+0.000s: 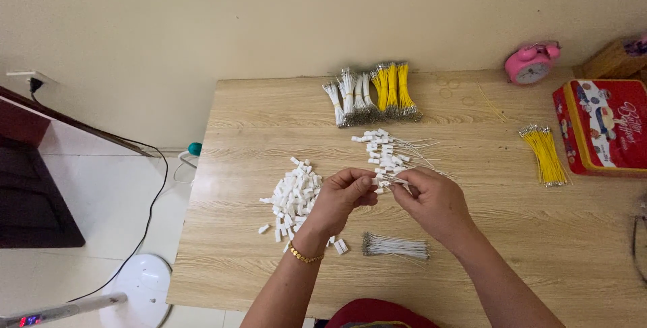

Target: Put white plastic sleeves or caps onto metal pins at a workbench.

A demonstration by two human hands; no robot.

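Both hands meet mid-table: the left hand [340, 196] pinches a white connector [379, 184], the right hand [431, 196] grips its thin white wire [397, 181]. Seating it looks to need a steady push.

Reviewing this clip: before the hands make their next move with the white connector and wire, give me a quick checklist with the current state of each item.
1. Both hands meet over the table: ok. The left hand and right hand are together at the centre.
2. Small white connector with wire pinched between the fingertips: ok, though which hand holds which part cannot be told.
3. Wire seated in the connector: cannot tell, too small and partly covered.
4. Supply of loose white connectors: ok, a pile lies beside the left hand.
5. Bundle of white wires close by: ok, it lies below the hands.
6. Finished pieces: ok, a cluster lies just beyond the hands.
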